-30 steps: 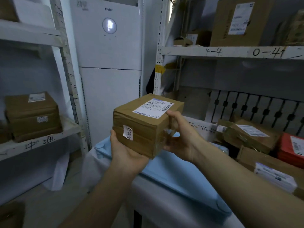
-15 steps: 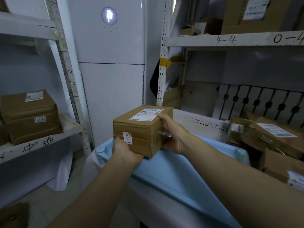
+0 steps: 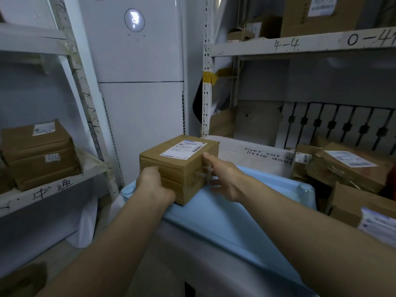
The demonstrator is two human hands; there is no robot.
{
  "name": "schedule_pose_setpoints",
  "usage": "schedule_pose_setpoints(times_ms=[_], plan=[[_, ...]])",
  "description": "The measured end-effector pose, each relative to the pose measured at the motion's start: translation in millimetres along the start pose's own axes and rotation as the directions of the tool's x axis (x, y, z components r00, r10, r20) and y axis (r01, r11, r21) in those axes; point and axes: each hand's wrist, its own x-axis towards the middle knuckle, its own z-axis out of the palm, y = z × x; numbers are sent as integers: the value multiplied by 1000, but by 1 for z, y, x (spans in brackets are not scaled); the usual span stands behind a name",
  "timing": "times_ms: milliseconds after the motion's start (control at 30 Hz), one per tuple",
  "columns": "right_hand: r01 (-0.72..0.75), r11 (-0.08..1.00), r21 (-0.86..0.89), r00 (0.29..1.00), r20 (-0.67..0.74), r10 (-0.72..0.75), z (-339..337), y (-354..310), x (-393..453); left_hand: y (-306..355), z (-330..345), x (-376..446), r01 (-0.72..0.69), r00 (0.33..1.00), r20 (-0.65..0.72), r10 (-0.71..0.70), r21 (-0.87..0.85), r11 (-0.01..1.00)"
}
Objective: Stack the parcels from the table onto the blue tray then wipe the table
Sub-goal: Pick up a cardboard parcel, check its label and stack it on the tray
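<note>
- While both bare forearms reach forward from the bottom of the head view, the brown cardboard parcel [image 3: 179, 168] sits between the two hands at the far left corner of the light blue plastic tray [image 3: 252, 202].
- The left hand [image 3: 153, 185] is on the parcel's near left face, its fingers curled against the cardboard by the lower edge, gripping it; the knuckles face the camera.
- The right hand [image 3: 222, 179] lies along the parcel's right face, thumb raised to the top edge, fingers bent against the taped side (how far they wrap behind cannot be told).
- The parcel is a squat box of matte cardboard, banded with glossy clear tape that wrinkles on the right face; a white printed shipping label [image 3: 184, 150] lies flat on its top.
- Its base appears to rest on the tray, one corner pointing toward the camera; its longer side runs from near left to far right.
- The tray is smooth, with rounded corners and a raised rim, and lies on the pale bench [image 3: 192, 249].
- To the right of the tray, more brown taped parcels [image 3: 347, 166] are piled at angles, labels up.
- Beyond the tray stands a white board with black lettering [image 3: 252, 151].
- On the left, a white metal shelf [image 3: 53, 187] with handwritten marks carries a stack of brown boxes [image 3: 38, 155].
- A tall white appliance with a round display [image 3: 139, 61] stands behind.
</note>
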Motion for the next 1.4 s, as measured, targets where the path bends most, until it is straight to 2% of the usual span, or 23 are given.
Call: schedule_pose_setpoints(times_ms=[167, 333, 400, 500, 667, 833, 900, 1067, 1100, 1200, 1233, 1300, 1333, 1400], plan=[[0, 997, -77, 999, -33, -3, -14, 6, -21, -2, 9, -33, -13, 999, 45, 13, 7, 1000], [55, 993, -107, 997, -56, -61, -40, 14, -71, -20, 12, -45, -210, 978, 8, 210, 16, 978], [123, 988, -90, 989, -68, -130, -54, 19, -95, -35, 23, -58, -277, 961, -10, 278, 52, 959], [202, 979, -41, 975, -90, -204, -83, 28, -137, -71, 49, -117, -382, 923, 124, 364, 185, 905], [278, 959, -50, 947, -153, -282, -139, 50, -205, -141, 77, -169, -375, 913, 290, 286, 324, 869], [268, 961, -69, 887, -371, -275, -203, 75, -251, -190, 100, -197, -330, 898, 416, 142, 425, 843], [253, 966, -57, 844, -474, -249, -226, 85, -262, -204, 106, -209, -324, 873, 481, 76, 457, 829], [211, 973, -99, 660, -719, -216, -285, 113, -273, -241, 116, -232, -353, 828, 561, -26, 557, 752], [184, 978, -102, 647, -736, -198, -294, 118, -273, -246, 117, -233, -363, 822, 568, -33, 569, 738], [65, 991, -121, 667, -733, -133, -312, 129, -270, -255, 116, -233, -354, 824, 564, -63, 597, 719], [40, 988, -147, 663, -736, -136, -315, 132, -269, -257, 115, -232, -333, 827, 554, -93, 616, 714], [26, 960, -280, 626, -744, -234, -320, 136, -270, -264, 112, -231, -277, 824, 538, -180, 658, 700], [-3, 919, -395, 597, -738, -316, -323, 136, -273, -268, 112, -231, -250, 820, 528, -222, 679, 690], [-164, 749, -642, 558, -687, -466, -336, 135, -281, -278, 113, -234, -206, 807, 509, -300, 719, 664]])
